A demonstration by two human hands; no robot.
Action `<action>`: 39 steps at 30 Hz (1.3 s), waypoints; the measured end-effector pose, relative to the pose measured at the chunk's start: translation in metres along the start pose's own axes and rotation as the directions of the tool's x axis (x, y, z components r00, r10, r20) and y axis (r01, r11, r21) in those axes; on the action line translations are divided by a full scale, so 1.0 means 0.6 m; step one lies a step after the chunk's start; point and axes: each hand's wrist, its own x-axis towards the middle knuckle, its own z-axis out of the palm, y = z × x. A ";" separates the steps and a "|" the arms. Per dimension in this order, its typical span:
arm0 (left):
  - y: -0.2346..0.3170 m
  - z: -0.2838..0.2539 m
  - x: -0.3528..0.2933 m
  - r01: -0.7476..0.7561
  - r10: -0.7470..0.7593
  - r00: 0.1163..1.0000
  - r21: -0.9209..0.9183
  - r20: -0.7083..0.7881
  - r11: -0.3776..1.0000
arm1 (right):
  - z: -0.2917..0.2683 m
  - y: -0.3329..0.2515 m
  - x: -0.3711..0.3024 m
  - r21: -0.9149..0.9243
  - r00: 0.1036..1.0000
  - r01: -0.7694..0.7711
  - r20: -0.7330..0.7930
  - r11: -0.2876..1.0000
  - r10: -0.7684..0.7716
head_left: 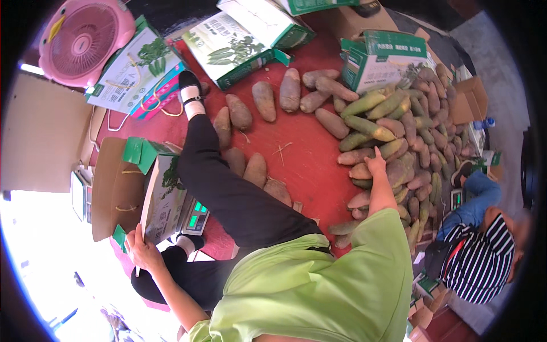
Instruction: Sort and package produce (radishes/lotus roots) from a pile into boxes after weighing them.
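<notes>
My left hand (143,251) grips the near edge of a white-and-green printed carton (165,196). Its flaps stand up, and it rests on a digital scale (196,218) with a lit green display. My right hand (375,163) reaches over the left side of a big heap of long radish-like roots (407,165), some green, some brownish pink. Its index finger is stretched out toward a green root (391,148), and nothing shows in its grip. Several loose brownish roots (264,101) lie in an arc on the red floor covering (302,151).
Printed cartons (231,48) lie at the back, and another carton (387,57) stands behind the heap. A pink fan (85,43) is at the far left. On the right, a person in a striped top (478,259) sits beside the heap near another scale (456,199).
</notes>
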 end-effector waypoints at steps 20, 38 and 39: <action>-0.004 -0.003 -0.002 0.021 -0.022 0.999 -0.034 -0.037 0.999 | 0.065 -0.164 -0.196 0.789 0.964 -0.226 0.266 0.571 0.015; -0.023 -0.008 0.002 0.004 -0.012 0.997 -0.100 -0.077 0.995 | -0.160 -0.611 -0.468 0.916 0.340 0.237 0.235 0.324 -0.911; -0.023 -0.007 0.003 0.001 -0.009 0.997 -0.107 -0.071 0.994 | -0.167 -0.636 -0.493 0.923 0.237 0.253 0.233 0.291 -0.943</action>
